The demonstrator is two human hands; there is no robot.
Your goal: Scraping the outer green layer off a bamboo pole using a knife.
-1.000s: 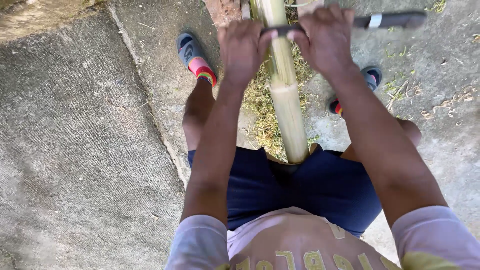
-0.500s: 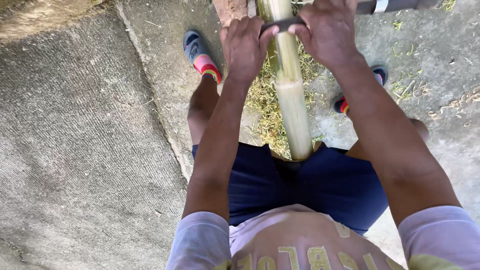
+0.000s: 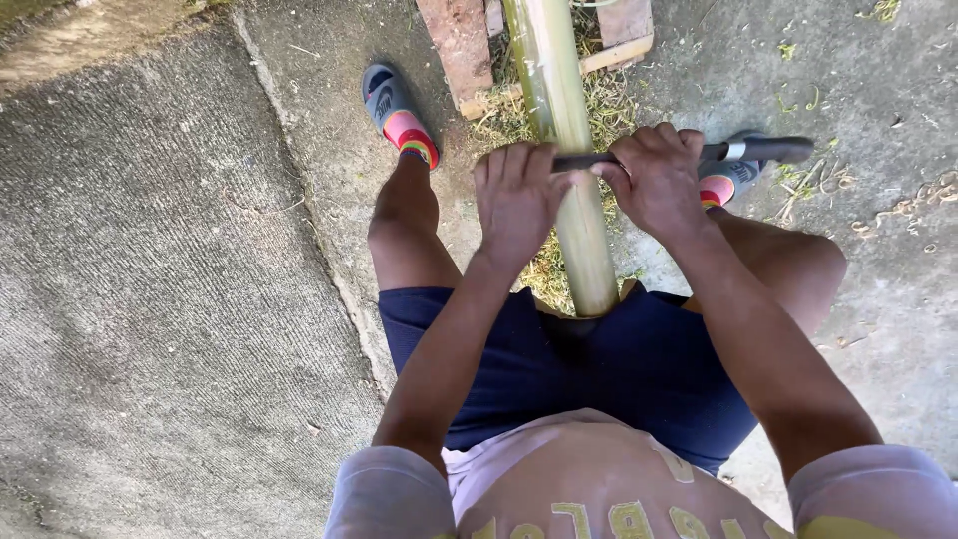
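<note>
A pale green bamboo pole [image 3: 559,110] runs from between my thighs away toward bricks at the top. A dark-handled knife [image 3: 758,150] lies crosswise over the pole. My left hand [image 3: 519,200] presses on the blade end at the pole's left side. My right hand [image 3: 654,180] grips the blade near the handle on the right side; the black handle sticks out past it. Both hands sit against the pole, about midway along its visible length.
Reddish bricks [image 3: 459,45] and a wood scrap [image 3: 619,55] support the pole's far end. Green shavings [image 3: 544,274] litter the concrete under it. My feet wear grey sandals [image 3: 394,105] with striped socks. A seam in the concrete [image 3: 319,250] runs down the left.
Both hands and the knife have slid along the pole toward my body. More of the pole's far end and the bricks now show.
</note>
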